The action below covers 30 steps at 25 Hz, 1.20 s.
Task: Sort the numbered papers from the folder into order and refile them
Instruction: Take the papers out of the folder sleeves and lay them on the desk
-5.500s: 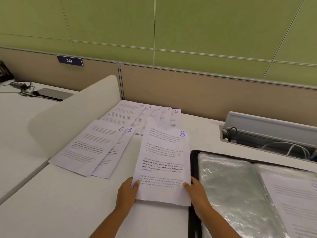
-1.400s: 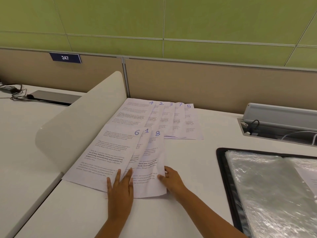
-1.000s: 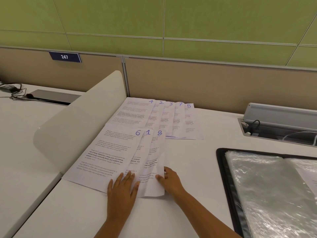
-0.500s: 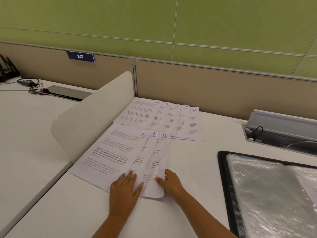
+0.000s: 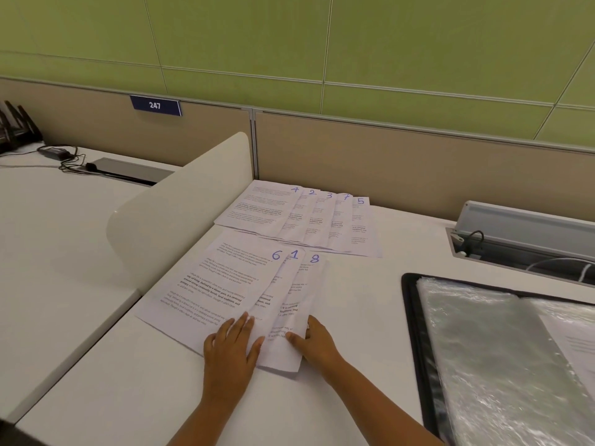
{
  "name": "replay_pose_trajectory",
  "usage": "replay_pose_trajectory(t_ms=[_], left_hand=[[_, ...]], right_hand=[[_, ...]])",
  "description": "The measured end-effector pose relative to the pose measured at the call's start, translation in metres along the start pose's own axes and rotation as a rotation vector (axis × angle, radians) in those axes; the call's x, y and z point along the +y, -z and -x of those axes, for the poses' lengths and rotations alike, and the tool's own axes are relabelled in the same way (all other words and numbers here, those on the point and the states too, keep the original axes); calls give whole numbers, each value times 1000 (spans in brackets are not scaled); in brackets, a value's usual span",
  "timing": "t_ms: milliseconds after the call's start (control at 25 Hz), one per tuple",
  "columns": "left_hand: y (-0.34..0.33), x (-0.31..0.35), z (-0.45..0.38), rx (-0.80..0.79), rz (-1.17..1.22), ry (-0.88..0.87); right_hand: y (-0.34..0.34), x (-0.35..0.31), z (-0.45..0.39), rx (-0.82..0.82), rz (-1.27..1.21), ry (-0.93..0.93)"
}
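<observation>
Hands on near row of papers 6, 1, 8.
Left hand [image 5: 232, 344] flat on paper 6 [image 5: 212, 284]; right hand [image 5: 314, 341] pinches paper 8 [image 5: 297, 317] edge.

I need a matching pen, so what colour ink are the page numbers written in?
Blue-purple ink, as on the 8 on the sheet nearest the folder, clearest in the head view.

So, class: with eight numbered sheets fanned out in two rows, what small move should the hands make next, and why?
Probably let go of the white sheet marked 8, which already lies fanned beside sheets 6 and 1, and reach for the printed page left in the black clear-sleeved folder. The left hand lies flat; the right hand pinches its edge.
</observation>
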<state>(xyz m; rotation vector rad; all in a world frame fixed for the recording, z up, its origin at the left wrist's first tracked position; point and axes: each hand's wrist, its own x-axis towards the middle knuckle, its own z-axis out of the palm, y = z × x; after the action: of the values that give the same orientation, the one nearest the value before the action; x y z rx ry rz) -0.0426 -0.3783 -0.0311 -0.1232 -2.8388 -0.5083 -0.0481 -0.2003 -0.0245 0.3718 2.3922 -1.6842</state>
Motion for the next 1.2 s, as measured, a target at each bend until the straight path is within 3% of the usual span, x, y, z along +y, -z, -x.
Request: replay_pose_trajectory(t_ms=[120, 200, 360, 480, 720, 880, 1200], left_hand=[[-2, -5, -3, 38, -1, 152], [-6, -8, -2, -6, -27, 195], [-10, -10, -2, -51, -19, 196], [-13, -11, -3, -47, -7, 209], [-13, -10, -4, -66, -17, 213], [-17, -11, -5, -79, -52, 186], [-17, -10, -3, -17, -1, 143]], right_hand=[[-7, 3, 15, 243, -147, 64], [-16, 8, 23, 328, -90, 175], [-25, 17, 16, 232, 494, 256], [-27, 13, 13, 224, 701, 244], [-32, 13, 14, 249, 733, 220], [-36, 12, 13, 102, 902, 121], [-26, 19, -7, 149, 1031, 207]])
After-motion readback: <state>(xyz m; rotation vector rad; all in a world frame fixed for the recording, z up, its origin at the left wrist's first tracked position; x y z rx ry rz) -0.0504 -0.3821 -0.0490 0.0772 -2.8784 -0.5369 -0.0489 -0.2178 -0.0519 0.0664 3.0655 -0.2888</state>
